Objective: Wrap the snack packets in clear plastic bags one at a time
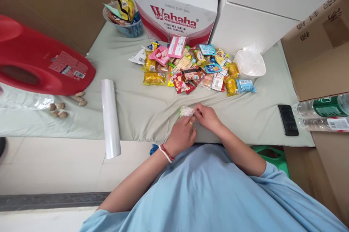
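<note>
A small clear-and-white plastic-wrapped packet [187,111] with a bright green end lies near the front of the covered table, in front of me. My left hand [181,135], wearing a ring and a bracelet, is closed over its near side, and the fingers partly hide it. At the packet's right end, my right hand [207,117] is closed in a pinch, its fingertips meeting those of the left. Just beyond both hands spreads a pile of wrapped snacks [192,75] in yellow, pink, red, brown and blue.
A white bowl [249,67] with a plastic bag stands right of the pile. At left are a white roll [110,119] jutting over the edge, a red jug [40,61] and several walnuts [60,106]. A phone [288,120] and bottles [323,106] lie right. A Wahaha box [177,10] stands behind.
</note>
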`<action>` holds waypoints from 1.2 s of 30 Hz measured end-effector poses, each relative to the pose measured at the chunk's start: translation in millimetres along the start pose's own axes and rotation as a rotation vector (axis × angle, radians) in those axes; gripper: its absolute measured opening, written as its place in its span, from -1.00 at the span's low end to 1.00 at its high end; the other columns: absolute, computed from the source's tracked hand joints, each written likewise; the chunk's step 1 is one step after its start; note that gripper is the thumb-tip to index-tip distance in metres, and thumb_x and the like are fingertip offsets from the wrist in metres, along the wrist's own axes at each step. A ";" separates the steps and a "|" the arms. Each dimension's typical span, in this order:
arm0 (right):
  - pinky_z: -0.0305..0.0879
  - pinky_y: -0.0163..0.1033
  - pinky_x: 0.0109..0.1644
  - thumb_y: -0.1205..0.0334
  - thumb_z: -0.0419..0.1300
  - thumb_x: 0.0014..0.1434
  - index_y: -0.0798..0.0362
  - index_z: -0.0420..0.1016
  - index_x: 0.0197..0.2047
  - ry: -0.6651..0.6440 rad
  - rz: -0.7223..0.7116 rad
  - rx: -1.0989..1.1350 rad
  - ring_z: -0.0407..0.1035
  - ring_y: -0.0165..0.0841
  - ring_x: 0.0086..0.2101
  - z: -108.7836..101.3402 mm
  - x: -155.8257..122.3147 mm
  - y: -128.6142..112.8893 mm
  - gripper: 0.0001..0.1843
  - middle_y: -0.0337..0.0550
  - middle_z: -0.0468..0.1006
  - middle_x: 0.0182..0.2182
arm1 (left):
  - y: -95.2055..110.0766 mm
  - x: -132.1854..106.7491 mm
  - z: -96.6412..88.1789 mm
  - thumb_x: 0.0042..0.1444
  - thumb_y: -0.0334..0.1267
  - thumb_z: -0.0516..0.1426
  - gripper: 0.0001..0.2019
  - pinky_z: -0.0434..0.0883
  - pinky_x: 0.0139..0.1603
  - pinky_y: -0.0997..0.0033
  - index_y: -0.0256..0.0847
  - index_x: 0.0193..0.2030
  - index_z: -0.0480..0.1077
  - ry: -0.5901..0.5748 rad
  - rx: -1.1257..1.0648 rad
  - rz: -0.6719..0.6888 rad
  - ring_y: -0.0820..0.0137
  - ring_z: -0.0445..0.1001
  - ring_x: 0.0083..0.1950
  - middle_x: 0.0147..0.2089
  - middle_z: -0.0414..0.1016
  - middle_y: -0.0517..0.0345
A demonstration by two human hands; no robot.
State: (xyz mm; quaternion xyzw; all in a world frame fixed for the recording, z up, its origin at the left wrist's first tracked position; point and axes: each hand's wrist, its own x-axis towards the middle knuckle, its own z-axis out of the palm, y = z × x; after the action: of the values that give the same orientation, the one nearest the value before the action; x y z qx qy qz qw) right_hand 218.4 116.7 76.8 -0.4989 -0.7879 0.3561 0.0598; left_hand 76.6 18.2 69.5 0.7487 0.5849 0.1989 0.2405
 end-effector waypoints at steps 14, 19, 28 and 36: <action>0.14 -0.30 -0.46 0.02 0.13 0.27 -0.05 0.32 -0.25 0.100 0.168 0.708 0.19 -0.40 -0.59 2.1 1.4 13.3 -0.81 -0.40 0.30 -0.57 | -18.1 12.5 1.0 0.45 -0.30 -0.09 -0.56 0.30 -0.23 0.22 -0.09 0.35 0.41 -0.060 0.280 -0.208 0.19 0.52 -0.18 -0.17 0.56 -0.05; 0.29 -0.20 -0.20 0.26 0.05 0.34 0.00 0.39 -0.20 0.065 -0.007 0.109 0.43 -0.25 -0.28 5.1 2.4 -3.9 -0.89 -0.12 0.55 -0.30 | -24.2 14.5 -3.1 0.42 -0.18 0.04 -0.70 0.33 -0.02 0.11 -0.07 0.16 0.51 0.147 0.209 -0.202 0.10 0.45 0.01 -0.12 0.51 -0.05; 0.30 -0.17 -0.14 0.31 -0.03 0.43 0.04 0.42 -0.06 0.064 -0.083 -0.170 0.44 -0.17 -0.17 10.4 -8.6 -13.0 -0.80 0.04 0.55 -0.11 | -37.2 17.7 -0.8 0.24 -0.06 0.24 -0.72 0.40 0.09 -0.03 -0.20 -0.04 0.52 0.198 0.110 -0.435 -0.04 0.40 0.07 -0.06 0.46 -0.13; 0.36 -0.20 -0.17 0.12 0.09 0.39 -0.03 0.47 -0.09 0.192 -0.020 0.571 0.41 -0.31 -0.35 9.0 -41.6 4.4 -0.82 -0.23 0.52 -0.36 | -5.2 2.6 8.3 0.20 -0.25 0.25 -0.82 0.49 0.00 0.17 -0.17 -0.10 0.39 0.523 -0.169 -0.225 0.20 0.48 -0.02 -0.05 0.37 -0.02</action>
State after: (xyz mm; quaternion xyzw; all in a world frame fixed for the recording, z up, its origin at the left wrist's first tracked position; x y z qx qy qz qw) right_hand 238.2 78.9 78.4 -0.4855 -0.6515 0.5138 0.2755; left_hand 78.0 20.7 59.7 0.5796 0.6878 0.4052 0.1635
